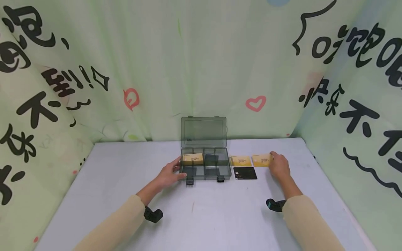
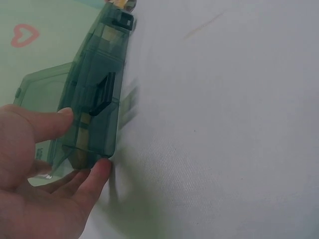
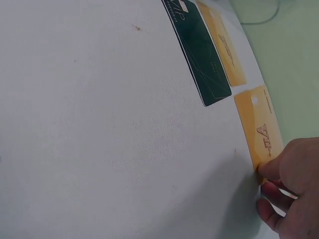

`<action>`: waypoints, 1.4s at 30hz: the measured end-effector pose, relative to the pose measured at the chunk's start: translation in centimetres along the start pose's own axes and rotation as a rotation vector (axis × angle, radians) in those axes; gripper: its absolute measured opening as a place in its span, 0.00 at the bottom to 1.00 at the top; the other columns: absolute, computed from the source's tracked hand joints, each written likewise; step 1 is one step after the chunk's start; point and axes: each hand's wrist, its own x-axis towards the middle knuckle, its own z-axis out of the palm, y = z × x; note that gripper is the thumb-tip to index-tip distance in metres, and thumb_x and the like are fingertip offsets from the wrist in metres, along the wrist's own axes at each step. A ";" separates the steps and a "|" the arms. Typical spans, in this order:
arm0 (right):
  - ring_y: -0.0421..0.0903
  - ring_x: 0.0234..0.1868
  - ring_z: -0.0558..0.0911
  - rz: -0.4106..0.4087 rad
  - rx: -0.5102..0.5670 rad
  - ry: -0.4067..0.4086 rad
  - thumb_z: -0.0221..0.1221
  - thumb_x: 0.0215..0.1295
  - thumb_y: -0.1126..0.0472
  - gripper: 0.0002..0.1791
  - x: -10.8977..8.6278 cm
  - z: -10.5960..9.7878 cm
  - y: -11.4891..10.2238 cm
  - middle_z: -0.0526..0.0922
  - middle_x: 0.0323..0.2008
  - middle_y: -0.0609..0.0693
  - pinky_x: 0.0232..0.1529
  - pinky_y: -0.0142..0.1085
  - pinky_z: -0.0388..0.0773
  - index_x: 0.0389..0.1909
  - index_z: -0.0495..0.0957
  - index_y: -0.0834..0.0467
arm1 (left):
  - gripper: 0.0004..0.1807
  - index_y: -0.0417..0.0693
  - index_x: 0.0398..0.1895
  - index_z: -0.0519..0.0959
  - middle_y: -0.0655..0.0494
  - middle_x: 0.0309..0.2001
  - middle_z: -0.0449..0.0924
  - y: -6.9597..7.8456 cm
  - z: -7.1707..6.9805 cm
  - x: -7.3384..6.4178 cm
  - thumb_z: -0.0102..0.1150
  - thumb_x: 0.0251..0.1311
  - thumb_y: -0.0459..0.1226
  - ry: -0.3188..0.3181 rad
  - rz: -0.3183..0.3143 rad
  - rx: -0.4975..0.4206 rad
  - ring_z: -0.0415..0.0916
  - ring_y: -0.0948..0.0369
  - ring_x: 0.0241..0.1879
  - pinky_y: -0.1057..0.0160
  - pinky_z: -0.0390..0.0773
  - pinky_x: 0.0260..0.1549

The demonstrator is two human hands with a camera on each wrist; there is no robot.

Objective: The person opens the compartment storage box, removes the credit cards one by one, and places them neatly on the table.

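Right hand (image 1: 279, 166) pinches yellow card (image 1: 260, 160) between fingers at its outer short end; it's on or just off the surface (image 1: 220, 216). Looks thin, light, stiff, probably slick: edge grip suits. Left hand (image 1: 169, 174) grips left side of compartment box (image 1: 203, 168).

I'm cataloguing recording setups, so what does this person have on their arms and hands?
The left sleeve and right sleeve are plain beige. The left wrist device is black with a rounded end; the right wrist device is black too, with a small teal patch. No cables show. The left hand and right hand wear no gloves.
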 end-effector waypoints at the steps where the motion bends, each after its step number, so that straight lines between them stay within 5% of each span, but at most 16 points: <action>1: 0.66 0.56 0.72 -0.001 0.003 -0.001 0.43 0.68 0.71 0.26 0.0 0.0 0.0 0.70 0.55 0.74 0.58 0.57 0.70 0.67 0.62 0.69 | 0.44 0.54 0.77 0.51 0.43 0.71 0.62 0.1 0.0 0.1 0.63 0.61 0.38 0.000 0.001 0.001 0.61 0.45 0.71 0.43 0.64 0.68; 16: 0.64 0.54 0.69 0.082 0.046 -0.052 0.45 0.68 0.70 0.26 0.1 -0.2 0.0 0.65 0.55 0.71 0.56 0.55 0.70 0.67 0.63 0.69 | 0.44 0.54 0.77 0.50 0.44 0.71 0.63 0.4 0.2 0.4 0.63 0.61 0.38 0.002 -0.010 0.017 0.62 0.46 0.70 0.44 0.65 0.67; 27: 0.62 0.53 0.73 0.039 0.242 0.114 0.48 0.70 0.65 0.23 0.4 0.3 0.1 0.73 0.53 0.66 0.57 0.54 0.72 0.65 0.68 0.66 | 0.45 0.54 0.77 0.49 0.43 0.72 0.61 0.7 -0.3 0.3 0.63 0.61 0.37 -0.017 -0.022 0.017 0.60 0.45 0.71 0.44 0.66 0.66; 32: 0.61 0.51 0.76 -0.095 0.324 0.119 0.50 0.70 0.64 0.21 -0.4 0.7 -2.3 0.75 0.51 0.66 0.52 0.52 0.76 0.61 0.72 0.66 | 0.44 0.53 0.77 0.49 0.42 0.71 0.62 0.5 -0.4 0.0 0.63 0.61 0.37 -0.009 0.002 0.011 0.60 0.44 0.71 0.44 0.66 0.66; 42: 0.56 0.52 0.76 -0.221 0.457 0.035 0.52 0.72 0.60 0.19 -2.2 3.1 -8.0 0.78 0.53 0.60 0.53 0.47 0.78 0.60 0.73 0.60 | 0.44 0.54 0.77 0.49 0.42 0.72 0.61 0.3 -0.2 0.1 0.62 0.62 0.37 -0.019 0.000 0.008 0.60 0.45 0.71 0.44 0.66 0.67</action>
